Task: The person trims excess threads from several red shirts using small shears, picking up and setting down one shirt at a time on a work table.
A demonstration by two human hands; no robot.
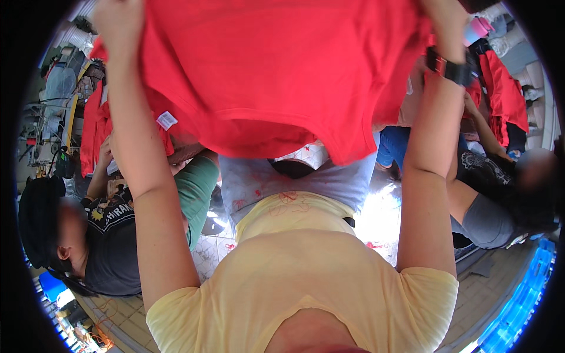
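A red shirt (276, 70) hangs stretched out in front of me, its upper part cut off by the top of the view. A curved neckline or hem seam runs along its lower part, and a small white label (167, 120) shows at its left. My left hand (120, 23) grips its left side, and my right hand (444, 17) grips the right side; the fingertips of both are partly out of view or behind cloth. A black watch (450, 67) sits on my right wrist.
People sit close on both sides, one in a black cap (41, 217) at left, another in grey shorts (491, 215) at right. More red garments (503, 94) lie beyond them. Red thread scraps (288, 200) cling to my lap. A blue plastic crate (518, 300) stands lower right.
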